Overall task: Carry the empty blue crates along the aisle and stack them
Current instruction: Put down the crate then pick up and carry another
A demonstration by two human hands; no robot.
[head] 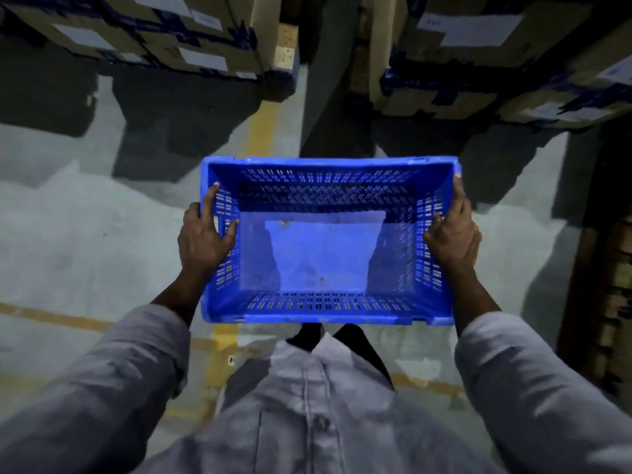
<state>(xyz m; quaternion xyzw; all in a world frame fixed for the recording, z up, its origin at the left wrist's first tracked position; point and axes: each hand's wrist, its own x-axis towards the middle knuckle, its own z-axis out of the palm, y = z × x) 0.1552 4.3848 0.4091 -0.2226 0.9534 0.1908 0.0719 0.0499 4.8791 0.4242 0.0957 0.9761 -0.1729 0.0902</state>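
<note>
Two hands carry one blue crate (325,304) above the grey floor (85,234). The left hand (201,241) grips the left short wall, fingers (212,193) along the rim and thumb inside; the right hand (451,234) grips the opposite wall likewise. Between the fingers the crate is empty, with slotted walls and a solid, scuffed base. Beyond the fingertips stand taped cardboard boxes (478,63).

Open concrete floor (68,241) is left free to the left of the blue crate (328,311), which is gripped at its short sides by the left hand (205,237) and right hand (453,230). The aisle ahead is narrowed by the left cartons (154,32) and the right cartons (496,53), with only a slim gap between them. The right edge is blocked by a dim brown stack (602,285).
</note>
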